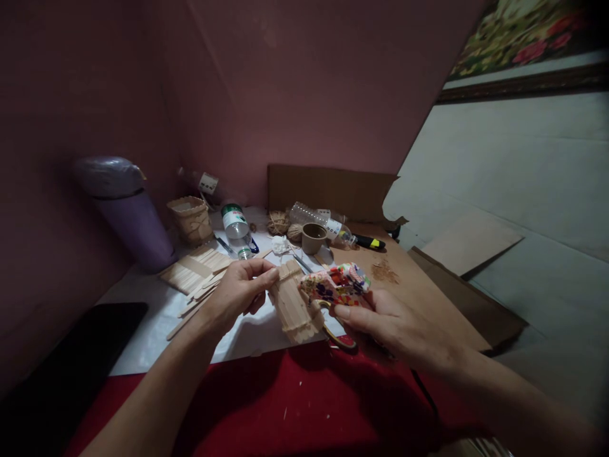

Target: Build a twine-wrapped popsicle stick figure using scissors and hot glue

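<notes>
My left hand (240, 289) is closed on the top of a small tube-like piece made of ice-cream sticks (294, 304), held above the white sheet (152, 324). My right hand (390, 327) grips a glue gun (337, 285) covered in a colourful flower pattern, its nozzle pointing left and touching the stick piece. A black cord runs from the gun down over the red cloth (304, 406). Loose flat wooden sticks (195, 270) lie in a pile just left of my left hand.
At the back stand a stick-built basket (191, 220), lying plastic bottles (236, 225), balls of twine (278, 222), a small brown cup (313, 238) and a yellow-black cutter (370, 242). A purple bin (126, 209) is at left, cardboard sheets (471, 241) at right, a dark slab (71, 368) near left.
</notes>
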Motion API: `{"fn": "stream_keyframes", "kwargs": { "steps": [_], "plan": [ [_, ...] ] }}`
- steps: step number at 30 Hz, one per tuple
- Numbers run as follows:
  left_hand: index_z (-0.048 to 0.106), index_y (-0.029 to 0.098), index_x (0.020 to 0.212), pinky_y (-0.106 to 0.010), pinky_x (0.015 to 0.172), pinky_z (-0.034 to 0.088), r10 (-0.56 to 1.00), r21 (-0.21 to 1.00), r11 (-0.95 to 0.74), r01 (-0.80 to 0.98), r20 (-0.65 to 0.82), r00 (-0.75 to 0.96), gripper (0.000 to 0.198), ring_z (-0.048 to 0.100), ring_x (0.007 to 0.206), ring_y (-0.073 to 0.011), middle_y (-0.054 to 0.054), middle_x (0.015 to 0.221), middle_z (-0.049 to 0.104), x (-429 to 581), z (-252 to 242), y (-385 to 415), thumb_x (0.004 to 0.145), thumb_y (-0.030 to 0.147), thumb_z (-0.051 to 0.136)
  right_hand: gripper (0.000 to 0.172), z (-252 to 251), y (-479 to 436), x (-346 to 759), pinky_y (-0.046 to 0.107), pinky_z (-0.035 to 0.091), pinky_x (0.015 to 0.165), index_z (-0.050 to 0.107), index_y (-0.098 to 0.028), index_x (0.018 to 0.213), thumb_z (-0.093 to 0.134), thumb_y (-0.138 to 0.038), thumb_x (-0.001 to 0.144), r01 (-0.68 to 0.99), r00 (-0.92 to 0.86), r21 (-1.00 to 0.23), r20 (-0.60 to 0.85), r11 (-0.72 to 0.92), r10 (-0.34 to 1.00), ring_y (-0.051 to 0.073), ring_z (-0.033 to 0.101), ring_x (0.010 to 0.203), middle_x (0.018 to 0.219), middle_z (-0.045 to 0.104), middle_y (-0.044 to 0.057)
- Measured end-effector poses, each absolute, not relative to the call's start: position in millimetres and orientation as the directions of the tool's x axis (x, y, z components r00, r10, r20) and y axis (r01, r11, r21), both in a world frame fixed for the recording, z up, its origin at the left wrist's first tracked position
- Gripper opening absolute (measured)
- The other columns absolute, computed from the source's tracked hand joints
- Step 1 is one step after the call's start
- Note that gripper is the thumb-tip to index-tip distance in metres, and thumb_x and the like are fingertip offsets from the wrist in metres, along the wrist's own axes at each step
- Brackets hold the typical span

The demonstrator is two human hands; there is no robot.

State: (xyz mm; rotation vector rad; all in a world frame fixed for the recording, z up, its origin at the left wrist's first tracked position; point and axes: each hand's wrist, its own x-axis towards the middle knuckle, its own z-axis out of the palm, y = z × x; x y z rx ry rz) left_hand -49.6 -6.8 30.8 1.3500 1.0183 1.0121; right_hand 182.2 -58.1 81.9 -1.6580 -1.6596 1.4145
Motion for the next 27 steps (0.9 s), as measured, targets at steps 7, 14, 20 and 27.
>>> {"fn": "stream_keyframes", "kwargs": {
  "steps": [7, 14, 20, 27],
  "plan": [
    [0.058, 0.013, 0.071, -0.017, 0.033, 0.019, 0.968, 1.000, -0.014, 0.027, 0.007, 0.252, 0.032, 0.035, 0.035, -0.0037, 0.001, 0.055, 0.055, -49.3, 30.8, -6.5, 0.076, 0.044, 0.064, 0.045, 84.1, -58.4, 178.1, 0.021, 0.030, 0.043, 0.049, -0.019, 0.067, 0.059, -0.062, 0.077, 0.467, -0.267, -0.863, -0.347, -0.195, 0.899, 0.009, 0.039, 0.049, 0.057, 0.049, -0.003],
    [0.058, 0.013, 0.070, -0.017, 0.032, 0.020, 0.966, 1.000, -0.014, 0.006, 0.012, 0.257, 0.032, 0.035, 0.035, -0.0033, 0.002, 0.054, 0.054, -49.4, 31.5, -6.8, 0.075, 0.044, 0.066, 0.043, 79.9, -57.6, 180.8, 0.021, 0.031, 0.043, 0.052, -0.019, 0.070, 0.060, -0.061, 0.076, 0.466, -0.244, -0.865, -0.327, -0.186, 0.913, 0.009, 0.039, 0.049, 0.057, 0.050, -0.003],
    [0.058, 0.014, 0.071, -0.016, 0.032, 0.018, 0.965, 1.000, -0.013, 0.017, 0.008, 0.261, 0.031, 0.034, 0.034, -0.0030, 0.004, 0.050, 0.048, -51.0, 28.4, -4.4, 0.077, 0.043, 0.064, 0.043, 82.7, -59.1, 181.4, 0.022, 0.030, 0.043, 0.049, -0.020, 0.066, 0.058, -0.060, 0.078, 0.504, -0.231, -0.847, -0.321, -0.169, 0.918, 0.010, 0.039, 0.049, 0.056, 0.049, -0.003],
    [0.057, 0.014, 0.068, -0.016, 0.031, 0.019, 0.968, 1.000, -0.008, 0.004, 0.007, 0.249, 0.033, 0.034, 0.033, -0.0034, 0.004, 0.048, 0.048, -50.6, 30.2, -5.0, 0.074, 0.045, 0.066, 0.041, 78.8, -58.6, 183.9, 0.022, 0.031, 0.043, 0.049, -0.019, 0.063, 0.061, -0.056, 0.077, 0.521, -0.203, -0.832, -0.340, -0.193, 0.918, 0.010, 0.040, 0.050, 0.056, 0.049, -0.003]
  ]
}}
